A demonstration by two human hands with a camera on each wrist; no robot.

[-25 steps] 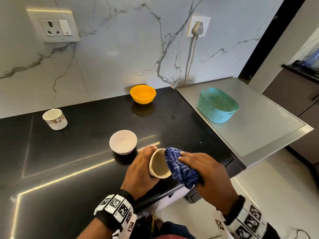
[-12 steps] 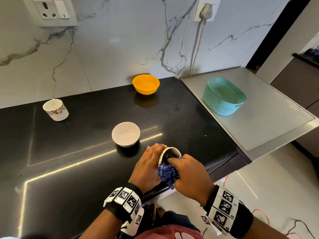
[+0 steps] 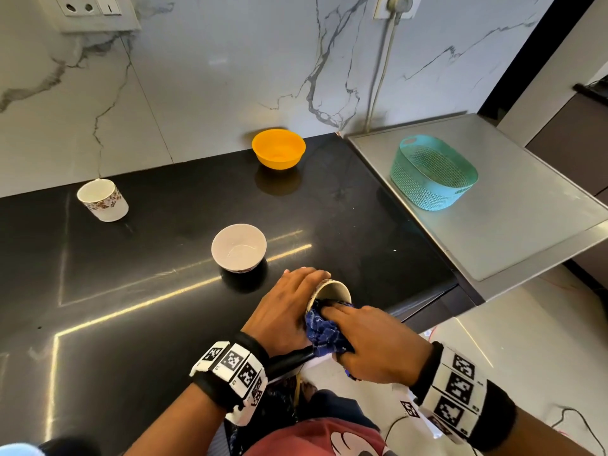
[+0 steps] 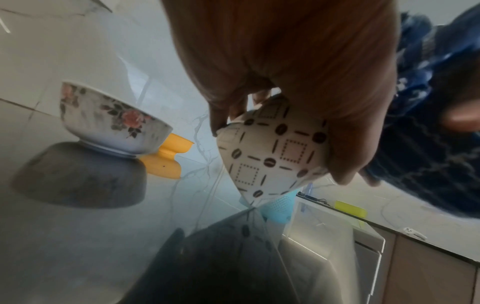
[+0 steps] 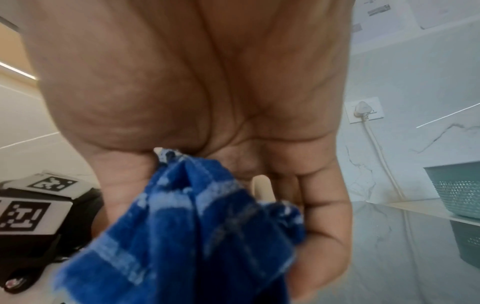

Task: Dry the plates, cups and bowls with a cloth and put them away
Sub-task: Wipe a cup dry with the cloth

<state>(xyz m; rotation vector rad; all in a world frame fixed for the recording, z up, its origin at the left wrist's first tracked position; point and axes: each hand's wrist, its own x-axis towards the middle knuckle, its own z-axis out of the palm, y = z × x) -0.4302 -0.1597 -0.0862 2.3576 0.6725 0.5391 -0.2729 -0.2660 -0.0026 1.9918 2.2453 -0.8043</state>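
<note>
My left hand [image 3: 289, 307] grips a cream cup [image 3: 330, 290] with a brown bean pattern [image 4: 272, 156], tilted on its side above the front edge of the black counter [image 3: 131, 291]. My right hand [image 3: 371, 340] holds a bunched blue cloth [image 3: 324, 330] [image 5: 187, 226] and pushes it into the cup's mouth; its fingertips are hidden inside. A floral white bowl [image 3: 238, 246] [image 4: 111, 121] stands just behind the hands. An orange bowl [image 3: 278, 148] sits by the wall, and a floral cup [image 3: 102, 199] at the far left.
A teal perforated basket [image 3: 432, 172] stands on the grey steel surface [image 3: 526, 232] right of the counter. A cable [image 3: 381, 70] hangs from a wall socket behind it. The floor lies beyond the counter's front edge.
The cloth went from outside the cup's rim to inside its mouth, pushed in by my right hand. Both hands and the cup stayed near the counter's front edge.
</note>
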